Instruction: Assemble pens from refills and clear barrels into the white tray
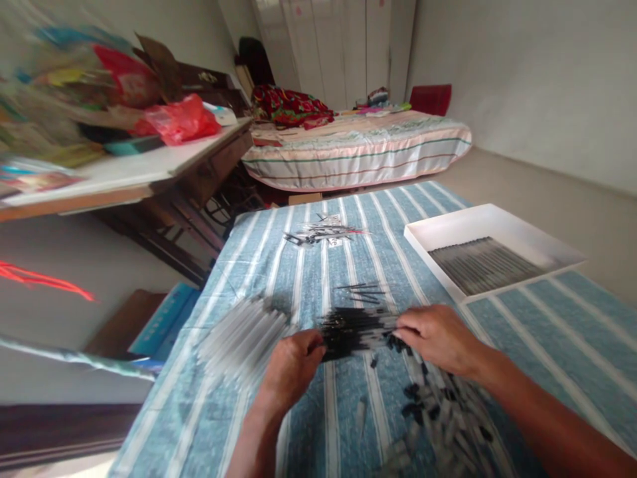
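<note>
My left hand (294,365) is closed at the left end of a bundle of thin black rods (351,330) on the striped cloth. At the right end of the same bundle, my right hand (432,332) has its fingers pinched together. What either hand grips is too small to make out. Clear whitish tubes (246,335) lie side by side left of my left hand. A loose pile of small clear and black caps (442,418) spreads below my right hand. Several thin dark rods (363,292) lie just beyond the bundle.
A white box (502,232) holding a row of grey rods stands at the right. Small thin parts (326,231) are heaped at the table's far side. Behind are a bed (358,153) and, at left, a cluttered side table (134,169) with a red bag (182,119).
</note>
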Motion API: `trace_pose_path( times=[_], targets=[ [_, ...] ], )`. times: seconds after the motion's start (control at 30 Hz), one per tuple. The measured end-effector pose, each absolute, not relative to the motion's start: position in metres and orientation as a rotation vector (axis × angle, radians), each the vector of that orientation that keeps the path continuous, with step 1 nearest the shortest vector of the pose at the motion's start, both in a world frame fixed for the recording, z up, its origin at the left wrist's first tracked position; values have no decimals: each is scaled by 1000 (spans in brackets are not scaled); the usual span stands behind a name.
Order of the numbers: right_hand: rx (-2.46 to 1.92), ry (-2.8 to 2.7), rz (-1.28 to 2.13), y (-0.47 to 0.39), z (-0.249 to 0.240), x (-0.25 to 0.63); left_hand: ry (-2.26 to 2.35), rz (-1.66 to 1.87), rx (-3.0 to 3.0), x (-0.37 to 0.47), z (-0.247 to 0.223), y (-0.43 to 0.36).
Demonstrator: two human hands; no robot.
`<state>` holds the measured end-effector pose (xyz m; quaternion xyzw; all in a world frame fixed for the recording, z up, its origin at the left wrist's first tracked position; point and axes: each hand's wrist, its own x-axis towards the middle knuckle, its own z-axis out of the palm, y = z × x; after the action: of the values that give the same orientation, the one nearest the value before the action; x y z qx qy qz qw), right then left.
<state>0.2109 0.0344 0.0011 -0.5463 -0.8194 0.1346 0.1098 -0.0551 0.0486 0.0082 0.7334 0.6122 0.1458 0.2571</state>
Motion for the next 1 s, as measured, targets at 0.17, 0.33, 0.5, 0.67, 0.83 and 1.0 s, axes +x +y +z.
trace_pose_path(
  times=[0.17,0.33,0.5,0.67,0.83,1.0],
  targets=[
    [-1570,-2662,363,29,-5,165,1879,226,1998,-77,12,52],
    [-1611,-2771,323,31,-8,154,1778,156,2000,-78,12,48],
    [-1682,-2784,358,32,-8,156,1791,110,1996,-78,9,47],
    [-1681,-2784,295,31,-13,159,1804,49,1992,-78,7,48],
    [-1679,-2774,260,31,-14,162,1765,-9,2002,-73,6,47],
    [-1649,-2722,253,31,-20,169,1994,41,1984,-80,3,49]
  ],
)
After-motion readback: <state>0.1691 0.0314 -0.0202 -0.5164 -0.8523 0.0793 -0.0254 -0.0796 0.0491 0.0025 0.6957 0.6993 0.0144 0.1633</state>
